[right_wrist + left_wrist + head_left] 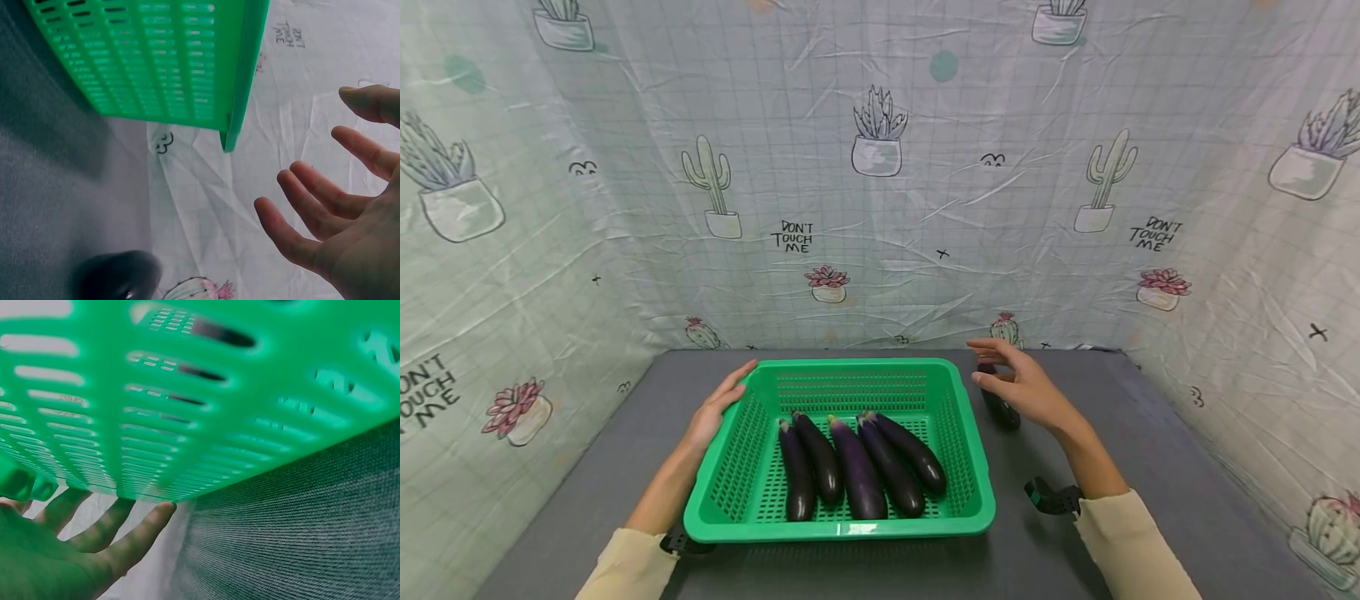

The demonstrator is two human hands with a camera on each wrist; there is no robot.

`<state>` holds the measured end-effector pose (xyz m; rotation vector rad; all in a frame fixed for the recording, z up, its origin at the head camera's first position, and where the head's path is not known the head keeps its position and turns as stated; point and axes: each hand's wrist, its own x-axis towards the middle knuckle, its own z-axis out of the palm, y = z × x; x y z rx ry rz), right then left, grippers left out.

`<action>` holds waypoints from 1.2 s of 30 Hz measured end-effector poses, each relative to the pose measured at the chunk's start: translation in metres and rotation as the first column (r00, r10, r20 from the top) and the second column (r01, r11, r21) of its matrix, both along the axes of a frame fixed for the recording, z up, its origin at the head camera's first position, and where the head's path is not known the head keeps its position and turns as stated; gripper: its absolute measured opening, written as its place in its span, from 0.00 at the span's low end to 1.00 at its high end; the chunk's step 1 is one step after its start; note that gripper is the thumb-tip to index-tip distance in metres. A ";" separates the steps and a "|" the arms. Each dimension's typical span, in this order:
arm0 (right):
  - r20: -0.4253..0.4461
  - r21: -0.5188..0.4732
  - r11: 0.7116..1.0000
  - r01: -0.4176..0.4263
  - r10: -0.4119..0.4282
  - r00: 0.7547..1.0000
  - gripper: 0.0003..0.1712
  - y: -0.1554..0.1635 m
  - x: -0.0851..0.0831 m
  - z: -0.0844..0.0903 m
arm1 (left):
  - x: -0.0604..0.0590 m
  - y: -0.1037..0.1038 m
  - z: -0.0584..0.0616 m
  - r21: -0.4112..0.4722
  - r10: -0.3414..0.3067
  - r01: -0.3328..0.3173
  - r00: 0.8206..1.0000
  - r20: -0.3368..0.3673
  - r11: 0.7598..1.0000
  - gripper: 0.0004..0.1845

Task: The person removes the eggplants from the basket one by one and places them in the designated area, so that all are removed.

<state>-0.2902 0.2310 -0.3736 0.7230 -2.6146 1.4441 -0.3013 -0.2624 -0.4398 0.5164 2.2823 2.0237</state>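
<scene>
Steadying green basket [961,417] on grey desk [1150,467], my left hand [718,408] rests flat-fingered against its left wall; right hand [1026,387], fingers spread, hovers over lone eggplant [1000,407] just right of basket; five eggplants [857,462] inside.

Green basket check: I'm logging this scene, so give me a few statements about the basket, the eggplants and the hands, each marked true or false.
1. The green basket holds five eggplants. True.
2. The right hand grips an eggplant. False: its fingers are spread and hold nothing, above the eggplant on the table.
3. The left hand rests against the basket's left side. True.
4. Every eggplant is inside the basket. False: one lies on the grey table, right of the basket.
5. The basket is red. False: it is green.
</scene>
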 end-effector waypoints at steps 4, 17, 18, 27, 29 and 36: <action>-0.021 0.011 1.000 -0.018 0.019 1.000 0.30 -0.005 0.004 0.003 | -0.001 0.001 -0.002 -0.010 0.004 -0.005 1.000 -0.026 1.000 0.31; -0.069 0.083 0.984 -0.157 0.163 0.984 0.31 -0.042 0.004 0.040 | -0.001 0.000 -0.002 0.039 -0.019 0.019 1.000 -0.009 0.999 0.32; -0.069 0.092 0.981 -0.170 0.176 0.982 0.31 -0.046 0.003 0.044 | -0.001 0.000 -0.002 0.038 -0.016 0.016 1.000 -0.006 0.999 0.32; -0.001 0.142 0.959 -0.243 0.246 0.969 0.32 -0.081 -0.004 0.060 | -0.002 0.003 0.000 -0.012 0.009 -0.009 1.000 -0.012 1.000 0.31; 0.018 0.150 0.954 -0.260 0.260 0.965 0.32 -0.090 -0.008 0.060 | -0.001 0.002 0.000 0.005 0.003 -0.003 1.000 -0.002 1.000 0.31; 0.092 0.167 0.933 -0.320 0.308 0.947 0.32 -0.120 -0.021 0.051 | -0.002 0.002 -0.001 -0.019 0.018 -0.018 1.000 -0.010 1.000 0.31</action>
